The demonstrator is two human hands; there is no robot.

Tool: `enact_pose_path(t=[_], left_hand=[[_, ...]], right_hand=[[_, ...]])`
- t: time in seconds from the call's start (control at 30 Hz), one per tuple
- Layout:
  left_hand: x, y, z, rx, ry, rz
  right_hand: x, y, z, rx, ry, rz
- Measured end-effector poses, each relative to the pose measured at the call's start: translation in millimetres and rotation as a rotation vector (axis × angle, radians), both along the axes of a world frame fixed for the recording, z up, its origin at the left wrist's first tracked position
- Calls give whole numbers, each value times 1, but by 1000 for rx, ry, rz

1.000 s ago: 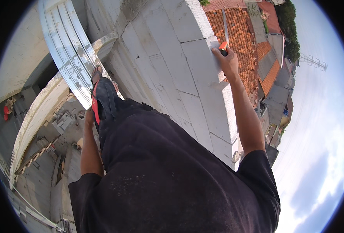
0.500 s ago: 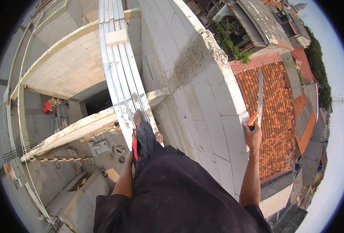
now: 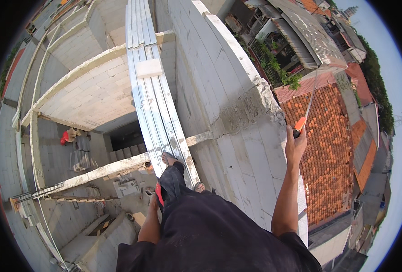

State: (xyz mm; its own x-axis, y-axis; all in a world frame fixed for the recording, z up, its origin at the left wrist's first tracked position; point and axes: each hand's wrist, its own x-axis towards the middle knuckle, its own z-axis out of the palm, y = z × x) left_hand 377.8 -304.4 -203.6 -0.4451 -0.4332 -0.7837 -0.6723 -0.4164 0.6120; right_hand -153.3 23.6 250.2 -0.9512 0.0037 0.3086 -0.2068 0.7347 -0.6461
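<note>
My right hand [image 3: 294, 146] is closed around the orange-and-black handle of a hand saw [image 3: 300, 124], held out beside the top of the pale block wall [image 3: 255, 140]. Its thin blade points up and away over the tiled roof below. My left hand [image 3: 153, 202] hangs low by my left leg, next to a red patch [image 3: 159, 194] at the dark trousers; its fingers are hidden. Beneath my bare feet runs a walkway of long metal channels [image 3: 158, 109]. Farther along it lies a white block [image 3: 149, 68].
Concrete beams [image 3: 96, 174] cross under the walkway, with a deep drop to rooms on both sides. Rebar ends [image 3: 38, 191] stick out at the left. Below lie blocks [image 3: 128, 188] and a red object [image 3: 65, 138]. Beyond the wall is an orange tiled roof [image 3: 323, 154].
My left foot has stepped forward along the metal channels. The saw has tilted, so its blade now shows nearly edge-on. My left hand has swung back a little.
</note>
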Motion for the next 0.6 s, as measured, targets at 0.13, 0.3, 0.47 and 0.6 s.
enact_pose_path(t=[0.13,0.3,0.47,0.6], left_hand=[[-14,-58,-5,-88,109,20],[-8,-121,18,-394,-130,-335],[-27,-147,60,148,-258,152],[-29,-167,48,-148,-275,-323]], right_hand=[[-89,-60,-31,114,38,-54],[-149,-83,-70,262,61,-115],[-158,-92,-72,466,-72,-243],[-156,-109,-71,583,-155,-227]])
